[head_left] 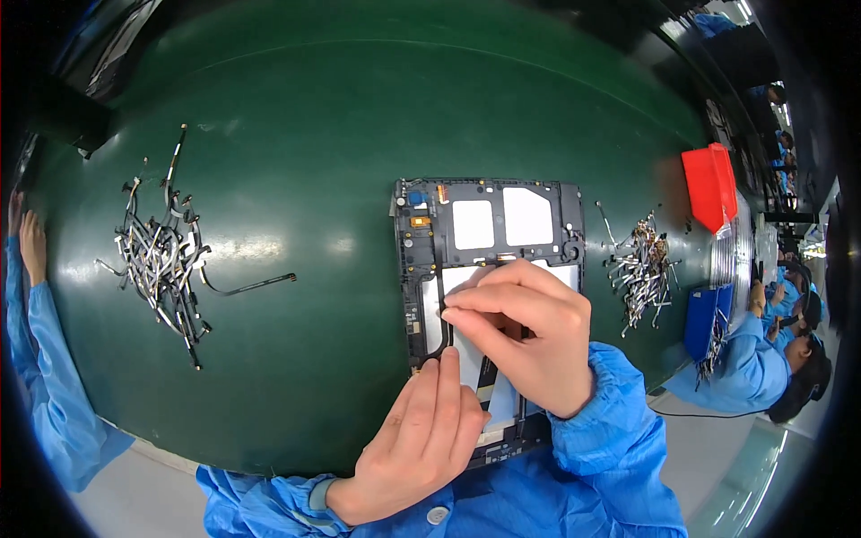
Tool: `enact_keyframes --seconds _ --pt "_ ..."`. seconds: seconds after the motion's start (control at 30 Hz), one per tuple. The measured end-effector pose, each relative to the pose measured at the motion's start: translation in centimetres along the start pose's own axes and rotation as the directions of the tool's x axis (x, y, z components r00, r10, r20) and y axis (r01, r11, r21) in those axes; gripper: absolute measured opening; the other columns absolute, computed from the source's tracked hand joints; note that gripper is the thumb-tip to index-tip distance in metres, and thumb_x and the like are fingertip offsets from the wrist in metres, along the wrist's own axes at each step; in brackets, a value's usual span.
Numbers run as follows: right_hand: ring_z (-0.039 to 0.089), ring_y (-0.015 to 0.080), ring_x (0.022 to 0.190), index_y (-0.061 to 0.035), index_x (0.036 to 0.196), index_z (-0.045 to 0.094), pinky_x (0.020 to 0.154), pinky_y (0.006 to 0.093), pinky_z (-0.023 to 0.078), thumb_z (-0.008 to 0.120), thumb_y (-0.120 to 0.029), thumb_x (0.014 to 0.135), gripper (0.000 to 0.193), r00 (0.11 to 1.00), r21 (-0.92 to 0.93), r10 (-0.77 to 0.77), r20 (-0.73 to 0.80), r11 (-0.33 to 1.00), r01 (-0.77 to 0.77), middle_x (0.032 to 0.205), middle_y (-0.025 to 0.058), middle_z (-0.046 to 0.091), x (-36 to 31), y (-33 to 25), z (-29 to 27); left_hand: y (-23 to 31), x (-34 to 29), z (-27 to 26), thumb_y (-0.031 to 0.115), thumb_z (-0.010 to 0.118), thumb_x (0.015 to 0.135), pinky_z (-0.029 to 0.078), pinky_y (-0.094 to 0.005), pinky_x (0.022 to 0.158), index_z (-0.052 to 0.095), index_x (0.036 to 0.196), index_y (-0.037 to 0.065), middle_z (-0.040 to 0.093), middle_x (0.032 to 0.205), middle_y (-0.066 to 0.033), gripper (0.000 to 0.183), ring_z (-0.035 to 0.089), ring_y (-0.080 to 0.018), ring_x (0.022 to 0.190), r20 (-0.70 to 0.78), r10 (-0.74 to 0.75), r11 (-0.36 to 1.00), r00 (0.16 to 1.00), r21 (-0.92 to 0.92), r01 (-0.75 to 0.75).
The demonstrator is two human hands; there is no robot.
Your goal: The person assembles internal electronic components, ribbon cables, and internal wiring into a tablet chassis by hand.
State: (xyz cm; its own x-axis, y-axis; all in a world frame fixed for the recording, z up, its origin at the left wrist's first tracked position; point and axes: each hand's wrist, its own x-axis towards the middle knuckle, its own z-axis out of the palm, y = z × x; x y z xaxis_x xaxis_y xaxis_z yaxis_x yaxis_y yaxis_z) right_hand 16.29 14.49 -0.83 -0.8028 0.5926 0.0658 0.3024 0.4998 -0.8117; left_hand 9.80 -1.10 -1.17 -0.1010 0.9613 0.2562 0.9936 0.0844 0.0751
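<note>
A tablet housing (491,186) with a black frame and silver-white panels lies on the green table in front of me. Along its left side runs a thin black flex cable (440,282), which curves at its lower end. My right hand (534,336) reaches over the panel, thumb and forefinger pinched on this cable near its middle. Just below, my left hand (420,430) has its fingers stretched out, the tips resting on the cable's lower bend. The part of the housing under both hands is hidden.
To the left sits a loose pile of flex cables (166,260); a smaller pile of cables (644,269) lies to the right. Further right stand a red bin (710,188) and a blue bin (707,323). People in blue smocks (740,363) are at both sides.
</note>
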Motion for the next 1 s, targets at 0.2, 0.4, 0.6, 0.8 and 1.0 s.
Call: enact_keyframes --seconds 0.2,0.4,0.6,0.8,1.0 --pt "0.064 0.0132 0.071 -0.0011 0.086 0.074 0.059 0.0234 0.051 0.077 0.003 0.072 0.015 0.998 -0.029 -0.053 -0.040 0.998 0.052 0.083 0.0065 0.066 -0.1 0.3 0.3 0.1 -0.1 -0.2 0.032 0.061 0.088 0.050 -0.0290 0.089 0.062 0.091 -0.001 0.065 0.113 -0.0185 0.032 0.062 -0.0270 0.105 0.012 0.010 1.000 1.000 0.005 -0.011" --pt "0.058 0.0152 0.057 -0.0064 0.099 0.069 0.048 0.0264 0.045 0.077 -0.010 0.075 0.025 0.995 -0.045 0.051 -0.083 0.997 -0.055 0.075 0.0036 0.061 0.1 -0.3 0.6 0.2 0.0 -0.2 0.031 0.061 0.088 0.051 -0.0293 0.088 0.062 0.092 -0.001 0.065 0.113 -0.0186 0.032 0.062 -0.0275 0.104 0.024 0.010 1.000 1.000 0.002 -0.010" --pt "0.044 0.0053 0.050 -0.0042 0.098 0.069 0.043 0.0234 0.036 0.077 -0.002 0.075 0.024 0.988 -0.115 0.026 -0.152 0.992 -0.043 0.063 0.0011 0.050 0.5 -0.5 1.0 0.2 0.0 -0.1 0.030 0.061 0.088 0.051 -0.0293 0.087 0.063 0.093 0.000 0.065 0.113 -0.0185 0.031 0.062 -0.0275 0.104 0.006 0.006 1.000 1.000 0.016 -0.006" --pt "0.048 0.0169 0.049 -0.0037 0.102 0.070 0.045 0.0294 0.042 0.072 0.002 0.072 0.031 0.908 -0.410 -0.418 -0.020 0.832 0.374 0.065 0.0037 0.051 -0.8 0.6 0.6 0.0 0.0 -0.1 0.029 0.060 0.089 0.051 -0.0289 0.087 0.063 0.093 0.000 0.066 0.112 -0.0167 0.029 0.063 -0.0267 0.103 -0.005 0.019 0.999 1.000 0.028 -0.019" --pt "0.057 0.0178 0.064 -0.0035 0.107 0.070 0.053 0.0290 0.048 0.069 0.003 0.071 0.037 0.967 -0.440 -0.252 -0.030 0.872 0.213 0.077 0.0049 0.056 -1.4 -0.8 -0.8 0.4 -0.3 -0.6 0.026 0.056 0.091 0.047 -0.0343 0.097 0.061 0.107 0.001 0.060 0.122 -0.0199 0.030 0.058 -0.0283 0.113 0.065 -0.074 0.987 0.995 -0.137 0.083"
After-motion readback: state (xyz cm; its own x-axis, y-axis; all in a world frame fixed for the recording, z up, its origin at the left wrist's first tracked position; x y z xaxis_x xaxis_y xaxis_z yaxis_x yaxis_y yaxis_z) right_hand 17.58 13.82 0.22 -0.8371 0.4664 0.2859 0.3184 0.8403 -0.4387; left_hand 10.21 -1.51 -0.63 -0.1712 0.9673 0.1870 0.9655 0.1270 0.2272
